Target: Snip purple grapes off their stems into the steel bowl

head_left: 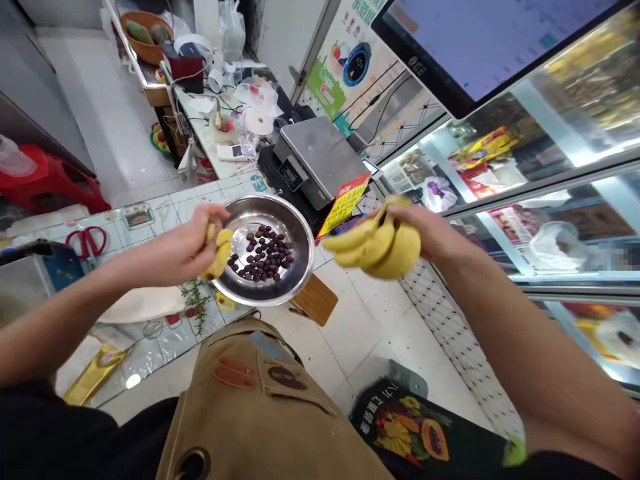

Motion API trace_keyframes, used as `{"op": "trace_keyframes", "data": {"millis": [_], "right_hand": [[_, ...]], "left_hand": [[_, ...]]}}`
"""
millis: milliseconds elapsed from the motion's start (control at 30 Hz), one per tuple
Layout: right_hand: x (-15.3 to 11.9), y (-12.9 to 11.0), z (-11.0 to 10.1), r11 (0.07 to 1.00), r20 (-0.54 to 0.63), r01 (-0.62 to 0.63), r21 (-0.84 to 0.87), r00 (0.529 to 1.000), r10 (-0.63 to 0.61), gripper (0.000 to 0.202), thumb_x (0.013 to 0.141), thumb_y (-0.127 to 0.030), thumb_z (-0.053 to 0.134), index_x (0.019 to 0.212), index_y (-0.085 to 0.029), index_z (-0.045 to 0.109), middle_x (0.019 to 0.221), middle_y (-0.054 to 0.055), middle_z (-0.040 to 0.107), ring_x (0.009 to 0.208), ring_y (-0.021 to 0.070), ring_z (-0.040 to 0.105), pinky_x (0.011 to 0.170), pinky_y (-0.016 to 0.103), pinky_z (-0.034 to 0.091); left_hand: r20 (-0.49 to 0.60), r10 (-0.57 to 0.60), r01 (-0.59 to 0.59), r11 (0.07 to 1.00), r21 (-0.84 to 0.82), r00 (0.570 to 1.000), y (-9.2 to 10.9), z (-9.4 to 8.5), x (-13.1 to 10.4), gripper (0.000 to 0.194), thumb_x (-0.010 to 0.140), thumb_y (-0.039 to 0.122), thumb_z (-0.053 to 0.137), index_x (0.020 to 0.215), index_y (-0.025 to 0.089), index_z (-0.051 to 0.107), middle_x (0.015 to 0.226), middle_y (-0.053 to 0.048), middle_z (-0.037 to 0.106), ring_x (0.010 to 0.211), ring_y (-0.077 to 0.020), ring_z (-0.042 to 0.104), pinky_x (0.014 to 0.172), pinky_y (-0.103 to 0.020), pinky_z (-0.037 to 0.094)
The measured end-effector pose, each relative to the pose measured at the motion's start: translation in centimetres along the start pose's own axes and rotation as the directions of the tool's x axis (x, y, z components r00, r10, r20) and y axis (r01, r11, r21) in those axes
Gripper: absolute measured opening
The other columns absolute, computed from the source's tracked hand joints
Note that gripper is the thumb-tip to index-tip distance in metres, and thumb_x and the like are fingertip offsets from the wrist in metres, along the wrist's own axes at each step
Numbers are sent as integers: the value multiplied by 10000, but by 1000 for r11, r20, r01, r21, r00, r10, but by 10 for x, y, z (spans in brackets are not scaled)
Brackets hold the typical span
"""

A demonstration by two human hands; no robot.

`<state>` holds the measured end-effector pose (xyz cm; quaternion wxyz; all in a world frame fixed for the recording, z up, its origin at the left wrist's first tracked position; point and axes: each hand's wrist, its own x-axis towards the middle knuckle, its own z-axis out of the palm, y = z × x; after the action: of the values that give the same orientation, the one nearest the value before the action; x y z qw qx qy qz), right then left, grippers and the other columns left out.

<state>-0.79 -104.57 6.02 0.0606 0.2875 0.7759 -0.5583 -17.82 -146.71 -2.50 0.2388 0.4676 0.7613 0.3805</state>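
Observation:
My right hand (415,223) is closed round the stem end of a bunch of bananas (385,248), slightly blurred, held in the air right of the bowl. My left hand (197,237) is closed on yellow bananas (220,252), mostly hidden by the fingers and seen partly end-on. They hang over the left rim of a metal bowl (303,267). Several small dark purple round fruits (267,257) lie in the bowl; I cannot tell their exact kind.
A scale (320,157) stands behind the bowl, with a yellow price sign (345,207) beside it. Red scissors (86,241) and a green sprig (197,303) lie on the left of the counter. A screen (475,47) hangs before lit glass-fronted shelves (500,193).

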Motion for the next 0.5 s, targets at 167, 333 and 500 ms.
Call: {"op": "trace_keyframes", "data": {"millis": [167, 333, 500], "right_hand": [[154, -33, -16, 961, -417, 247, -128, 865, -278, 257, 1135, -133, 452, 1222, -4, 657, 1341, 236, 759, 1023, 83, 728, 948, 263, 520], [269, -33, -4, 965, -505, 134, -223, 831, -232, 183, 1065, -80, 565, 1198, 5, 657, 1267, 193, 785, 844, 5, 641, 839, 169, 472], [298, -7, -12, 955, -544, 130, -266, 798, -260, 210, 1021, -108, 656, 1195, 10, 662, 1233, 184, 792, 803, 13, 627, 805, 176, 463]], "left_hand": [[-346, 1, 17, 999, 49, 938, -39, 15, -5, 488, 1008, 252, 527, 1420, 283, 267, 1011, -21, 507, 784, -175, 573, 705, -341, 503], [-440, -133, 90, 989, -118, 888, -60, 27, -16, 353, 1062, 134, 454, 1319, 315, 294, 1062, -4, 431, 920, -143, 539, 854, -323, 521], [-457, -193, 123, 976, -178, 868, -76, 29, -34, 365, 1047, 92, 456, 1277, 329, 300, 1046, 12, 411, 907, -122, 516, 869, -283, 519]]}}
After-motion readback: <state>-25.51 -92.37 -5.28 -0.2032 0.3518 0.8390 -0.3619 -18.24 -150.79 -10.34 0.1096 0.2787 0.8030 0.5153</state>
